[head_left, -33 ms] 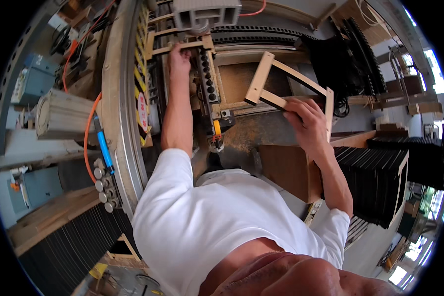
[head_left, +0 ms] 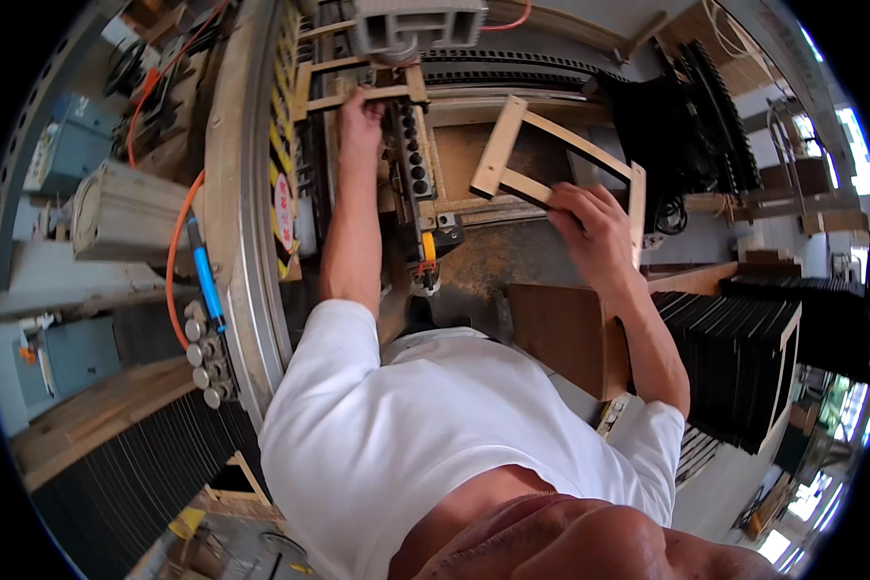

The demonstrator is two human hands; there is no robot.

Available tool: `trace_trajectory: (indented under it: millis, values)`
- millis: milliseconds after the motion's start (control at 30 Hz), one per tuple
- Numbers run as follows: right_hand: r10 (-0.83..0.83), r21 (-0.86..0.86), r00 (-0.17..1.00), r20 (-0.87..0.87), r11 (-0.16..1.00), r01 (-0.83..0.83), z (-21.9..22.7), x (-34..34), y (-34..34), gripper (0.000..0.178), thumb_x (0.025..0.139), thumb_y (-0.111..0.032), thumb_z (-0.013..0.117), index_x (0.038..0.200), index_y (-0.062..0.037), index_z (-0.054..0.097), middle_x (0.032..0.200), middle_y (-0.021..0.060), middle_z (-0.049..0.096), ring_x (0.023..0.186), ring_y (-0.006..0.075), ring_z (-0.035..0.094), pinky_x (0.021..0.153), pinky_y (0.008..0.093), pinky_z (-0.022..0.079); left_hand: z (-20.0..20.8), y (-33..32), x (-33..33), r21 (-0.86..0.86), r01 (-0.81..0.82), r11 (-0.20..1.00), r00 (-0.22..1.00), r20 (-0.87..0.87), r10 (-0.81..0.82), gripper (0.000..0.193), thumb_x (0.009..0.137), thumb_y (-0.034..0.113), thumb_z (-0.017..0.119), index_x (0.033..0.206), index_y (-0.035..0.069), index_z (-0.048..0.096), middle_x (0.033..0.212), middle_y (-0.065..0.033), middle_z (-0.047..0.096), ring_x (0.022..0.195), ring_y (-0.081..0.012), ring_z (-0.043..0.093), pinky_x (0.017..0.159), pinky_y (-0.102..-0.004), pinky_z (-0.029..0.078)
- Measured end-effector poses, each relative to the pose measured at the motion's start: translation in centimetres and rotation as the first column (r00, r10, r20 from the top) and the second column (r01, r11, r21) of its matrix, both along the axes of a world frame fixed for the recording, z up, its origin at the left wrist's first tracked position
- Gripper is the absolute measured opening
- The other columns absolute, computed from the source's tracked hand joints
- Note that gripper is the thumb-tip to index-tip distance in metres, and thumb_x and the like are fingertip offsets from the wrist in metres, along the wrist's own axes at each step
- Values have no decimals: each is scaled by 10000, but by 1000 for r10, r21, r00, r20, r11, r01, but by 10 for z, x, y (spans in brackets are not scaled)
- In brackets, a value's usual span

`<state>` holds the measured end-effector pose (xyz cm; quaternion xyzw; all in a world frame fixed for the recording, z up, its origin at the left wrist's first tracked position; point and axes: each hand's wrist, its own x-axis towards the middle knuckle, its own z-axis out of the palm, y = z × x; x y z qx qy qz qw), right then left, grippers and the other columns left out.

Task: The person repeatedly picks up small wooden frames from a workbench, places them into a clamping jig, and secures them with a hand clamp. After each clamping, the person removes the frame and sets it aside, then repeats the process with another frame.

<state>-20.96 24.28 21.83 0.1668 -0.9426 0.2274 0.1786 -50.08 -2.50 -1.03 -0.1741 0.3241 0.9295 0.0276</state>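
At the upper left of centre, my left hand (head_left: pixel 361 124) reaches forward to a pale wooden frame (head_left: pixel 387 94) lying in the machine. Its fingers close on the frame's near bar, and the fingertips are partly hidden. My right hand (head_left: pixel 592 230) holds up a second rectangular wooden frame (head_left: pixel 498 145), gripped at its near bar. That frame is tilted in the air, with pale faces and black edges. Close to my left hand runs a row of black round knobs (head_left: pixel 416 159) on the machine.
A grey metal machine head (head_left: pixel 420 24) overhangs the left-hand frame. The metal rail (head_left: pixel 246 193) runs along the left, beside black-and-yellow striped tape. Stacked black-edged frames (head_left: pixel 730 358) stand at right beside a brown board (head_left: pixel 565 338). An orange hose (head_left: pixel 171 280) curves at left.
The frame in my right hand has shifted slightly left and tilted a little. My left hand stays at the frame in the machine. The whole view has turned slightly.
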Motion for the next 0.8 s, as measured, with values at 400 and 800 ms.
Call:
trace_trajectory:
  millis: [400,800]
  values:
    - [535,5,830,-156,841,-541,-142,-191,-161,146,794,-92,635,936,-71,664,856,95,678,850,299,599,775,406,470,31,-22,362,36,-69,997,991,119,64,322,921,34,541,1241,35,506,1194,-96,590,1133,-247,565,972,-377,458]
    - [449,393,888,-97,837,-381,-169,-279,-194,184,760,-97,592,940,-88,631,779,128,680,919,288,624,819,418,415,43,5,502,-52,-397,916,892,211,399,310,885,47,610,1192,55,569,1126,-86,635,1073,-255,607,941,-393,493]
